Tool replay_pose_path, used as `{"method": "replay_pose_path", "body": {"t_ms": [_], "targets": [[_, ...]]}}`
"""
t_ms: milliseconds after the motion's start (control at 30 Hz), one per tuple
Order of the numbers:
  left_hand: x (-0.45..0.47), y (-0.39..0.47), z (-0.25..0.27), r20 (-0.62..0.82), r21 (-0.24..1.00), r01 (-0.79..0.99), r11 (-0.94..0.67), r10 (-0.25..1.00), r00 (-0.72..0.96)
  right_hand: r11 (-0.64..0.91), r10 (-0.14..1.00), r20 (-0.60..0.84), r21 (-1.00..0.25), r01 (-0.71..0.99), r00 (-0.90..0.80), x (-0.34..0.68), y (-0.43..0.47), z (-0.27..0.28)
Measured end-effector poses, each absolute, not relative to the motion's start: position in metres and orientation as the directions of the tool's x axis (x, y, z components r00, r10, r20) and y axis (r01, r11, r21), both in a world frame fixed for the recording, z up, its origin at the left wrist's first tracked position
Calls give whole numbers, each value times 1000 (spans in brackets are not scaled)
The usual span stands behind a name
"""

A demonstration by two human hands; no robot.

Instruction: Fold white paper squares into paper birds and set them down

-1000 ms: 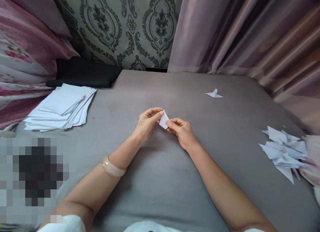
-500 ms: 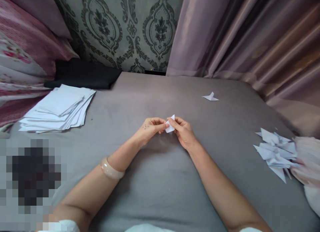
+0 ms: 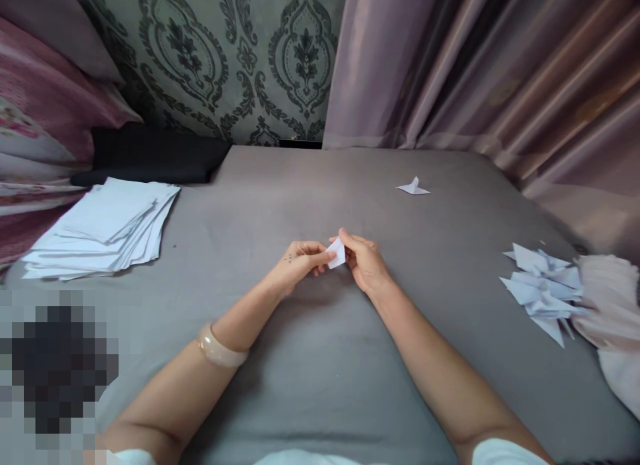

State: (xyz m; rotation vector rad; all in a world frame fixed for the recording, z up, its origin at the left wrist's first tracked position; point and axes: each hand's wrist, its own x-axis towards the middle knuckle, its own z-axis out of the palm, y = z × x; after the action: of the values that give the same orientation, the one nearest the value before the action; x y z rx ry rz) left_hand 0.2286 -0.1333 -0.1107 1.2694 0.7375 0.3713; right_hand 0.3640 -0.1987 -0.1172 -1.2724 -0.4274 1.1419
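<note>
Small white folded-paper piece (image 3: 337,253), angular and flat, is sitting between the two hands, over the middle of the smooth grey cloth-covered surface (image 3: 320,398). The left hand (image 3: 301,259) is pinching its lower left side, thumb in front and fingers curling behind. The right hand (image 3: 367,261) is meeting its right edge, thumb standing at the upper corner; whether it is gripping the paper, I cannot tell. Good folding, I judge, is calling for a light, steady left pinch, with the right thumb matching edges before creasing, since thin paper is probably wrinkling under hard pressure. Toward the left, a thick stack of loose white paper sheets (image 3: 110,218) is lying well apart from the hands; toward the right, a heap of pointed white folded-paper shapes (image 3: 543,287) is resting near the surface's edge. Grey cloth is stretching between these, giving both wrists turning room.
</note>
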Motion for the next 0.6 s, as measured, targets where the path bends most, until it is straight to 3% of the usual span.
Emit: {"method": "replay_pose_path", "body": {"t_ms": [233, 600], "targets": [[227, -132, -110, -275, 944, 109, 311, 563, 779, -102, 813, -342, -881, -462, 472, 363, -198, -119], [229, -132, -111, -330, 920, 115, 374, 583, 742, -59, 779, -314, -899, -435, 543, 363, -196, -120]]}}
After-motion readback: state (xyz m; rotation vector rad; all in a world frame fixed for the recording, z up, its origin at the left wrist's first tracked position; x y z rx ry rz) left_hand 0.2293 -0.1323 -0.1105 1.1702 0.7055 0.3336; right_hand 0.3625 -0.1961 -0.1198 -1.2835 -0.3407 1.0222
